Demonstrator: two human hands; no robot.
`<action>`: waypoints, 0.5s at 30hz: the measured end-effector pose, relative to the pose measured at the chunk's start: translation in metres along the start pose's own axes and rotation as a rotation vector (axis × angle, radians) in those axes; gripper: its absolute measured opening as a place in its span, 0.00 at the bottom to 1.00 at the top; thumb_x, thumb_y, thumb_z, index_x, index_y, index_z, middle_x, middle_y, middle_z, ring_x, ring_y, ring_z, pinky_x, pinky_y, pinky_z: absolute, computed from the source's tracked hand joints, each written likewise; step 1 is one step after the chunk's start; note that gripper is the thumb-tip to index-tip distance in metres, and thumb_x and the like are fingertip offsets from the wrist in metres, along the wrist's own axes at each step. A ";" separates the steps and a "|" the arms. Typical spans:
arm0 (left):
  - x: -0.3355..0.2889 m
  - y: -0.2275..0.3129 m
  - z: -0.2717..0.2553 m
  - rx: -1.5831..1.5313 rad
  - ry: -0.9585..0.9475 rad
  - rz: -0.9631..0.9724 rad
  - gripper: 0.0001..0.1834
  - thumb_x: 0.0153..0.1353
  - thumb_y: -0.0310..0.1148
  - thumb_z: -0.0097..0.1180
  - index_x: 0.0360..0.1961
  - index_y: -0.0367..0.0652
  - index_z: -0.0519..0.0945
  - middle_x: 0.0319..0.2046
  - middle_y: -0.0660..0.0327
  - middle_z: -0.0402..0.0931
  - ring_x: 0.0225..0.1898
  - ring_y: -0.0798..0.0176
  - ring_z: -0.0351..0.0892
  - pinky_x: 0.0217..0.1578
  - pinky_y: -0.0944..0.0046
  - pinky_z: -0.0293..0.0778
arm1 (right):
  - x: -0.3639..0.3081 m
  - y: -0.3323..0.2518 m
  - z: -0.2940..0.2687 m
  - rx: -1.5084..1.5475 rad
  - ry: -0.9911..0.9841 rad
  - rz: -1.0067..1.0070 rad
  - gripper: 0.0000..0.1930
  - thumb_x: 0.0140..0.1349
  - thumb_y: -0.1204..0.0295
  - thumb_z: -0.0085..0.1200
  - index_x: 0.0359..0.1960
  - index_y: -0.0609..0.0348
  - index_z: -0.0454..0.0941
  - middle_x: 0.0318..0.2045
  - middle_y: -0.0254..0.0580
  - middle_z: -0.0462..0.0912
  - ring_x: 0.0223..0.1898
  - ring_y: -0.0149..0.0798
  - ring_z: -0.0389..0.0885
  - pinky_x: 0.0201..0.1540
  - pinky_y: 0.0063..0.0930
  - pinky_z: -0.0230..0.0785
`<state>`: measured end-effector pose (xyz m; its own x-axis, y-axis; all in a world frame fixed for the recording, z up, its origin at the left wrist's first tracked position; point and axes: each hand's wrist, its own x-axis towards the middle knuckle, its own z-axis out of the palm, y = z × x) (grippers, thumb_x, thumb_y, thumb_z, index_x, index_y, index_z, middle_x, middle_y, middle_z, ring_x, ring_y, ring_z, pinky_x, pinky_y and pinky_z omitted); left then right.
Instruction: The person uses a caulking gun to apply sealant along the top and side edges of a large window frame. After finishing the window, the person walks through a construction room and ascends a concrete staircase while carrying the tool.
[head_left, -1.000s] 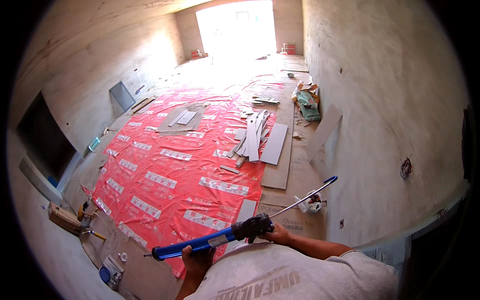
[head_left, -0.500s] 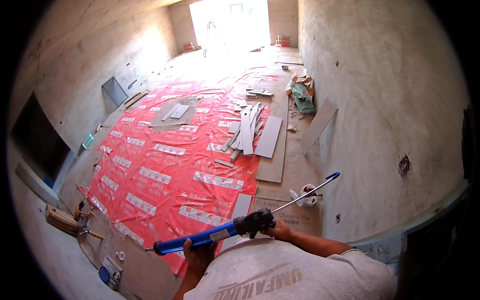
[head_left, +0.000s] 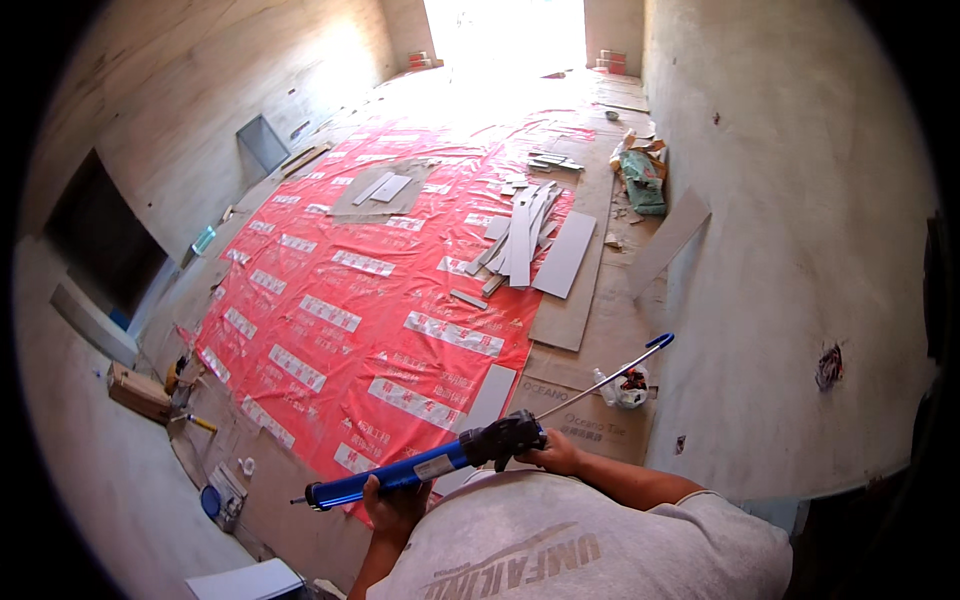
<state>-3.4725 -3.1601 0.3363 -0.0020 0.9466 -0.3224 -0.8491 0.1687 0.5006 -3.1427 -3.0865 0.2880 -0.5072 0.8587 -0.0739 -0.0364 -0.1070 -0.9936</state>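
Observation:
A caulking gun (head_left: 405,472) with a blue barrel and black handle lies across the front of my body, tilted up to the right. My left hand (head_left: 396,503) is wrapped under the barrel, near its nozzle end. At the handle, my right hand (head_left: 551,454) is closed around the grip, its fingers partly hidden behind the black body. A thin metal rod (head_left: 600,384) with a blue hooked end runs out past my right hand. The narrow tip at the gun's left end points over the floor, touching nothing.
Red plastic sheeting (head_left: 330,290) covers much of the floor. Cut tile strips (head_left: 520,240) are piled on it, beside a tile plank (head_left: 567,255). A white bag (head_left: 628,388) stands near the right wall. A cardboard box (head_left: 138,392) and a blue-lidded bucket (head_left: 212,502) are at left.
My view has shifted, so the room appears farther right and slightly higher. A white slab now shows at the lower left. Both hands keep hold of the caulking gun, in nearly the same pose.

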 end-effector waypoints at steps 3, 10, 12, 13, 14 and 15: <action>-0.017 -0.003 -0.006 -0.030 0.069 0.048 0.37 0.56 0.61 0.61 0.57 0.44 0.77 0.57 0.52 0.81 0.62 0.48 0.76 0.69 0.45 0.64 | 0.014 -0.002 -0.007 -0.022 -0.121 0.102 0.12 0.65 0.67 0.64 0.48 0.56 0.84 0.40 0.31 0.86 0.43 0.28 0.78 0.51 0.31 0.73; -0.051 -0.024 -0.005 -0.185 0.352 0.029 0.36 0.53 0.53 0.66 0.59 0.43 0.78 0.57 0.51 0.81 0.62 0.47 0.76 0.69 0.42 0.67 | 0.022 0.043 -0.028 0.027 -0.239 0.186 0.15 0.60 0.74 0.62 0.50 0.61 0.83 0.41 0.31 0.85 0.43 0.30 0.79 0.51 0.32 0.72; -0.071 -0.031 0.002 -0.242 0.364 0.073 0.35 0.52 0.52 0.69 0.58 0.45 0.78 0.54 0.53 0.82 0.60 0.49 0.77 0.66 0.43 0.69 | 0.036 0.039 -0.026 0.064 -0.322 0.199 0.15 0.59 0.76 0.62 0.49 0.61 0.83 0.40 0.31 0.85 0.42 0.30 0.80 0.48 0.31 0.73; -0.080 -0.032 0.010 -0.237 0.384 0.088 0.34 0.52 0.51 0.71 0.57 0.46 0.78 0.52 0.55 0.83 0.59 0.51 0.78 0.64 0.43 0.70 | 0.043 0.026 -0.022 0.079 -0.365 0.178 0.15 0.58 0.76 0.63 0.48 0.61 0.83 0.39 0.31 0.85 0.40 0.29 0.80 0.47 0.30 0.73; -0.091 -0.036 0.015 -0.232 0.422 0.146 0.34 0.51 0.51 0.71 0.57 0.48 0.78 0.52 0.56 0.82 0.59 0.50 0.77 0.64 0.43 0.70 | 0.049 0.021 -0.018 0.098 -0.397 0.158 0.15 0.57 0.76 0.63 0.47 0.60 0.83 0.38 0.32 0.85 0.39 0.29 0.80 0.46 0.29 0.73; -0.104 -0.043 0.016 -0.255 0.450 0.187 0.35 0.51 0.51 0.71 0.58 0.48 0.77 0.53 0.55 0.82 0.59 0.50 0.77 0.64 0.43 0.70 | 0.058 0.030 -0.018 0.034 -0.496 0.112 0.15 0.57 0.77 0.62 0.47 0.60 0.83 0.37 0.32 0.85 0.39 0.29 0.80 0.45 0.29 0.73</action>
<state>-3.4273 -3.2610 0.3615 -0.3433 0.7336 -0.5865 -0.9137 -0.1162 0.3894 -3.1575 -3.0312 0.2526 -0.8569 0.5009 -0.1219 0.0174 -0.2082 -0.9779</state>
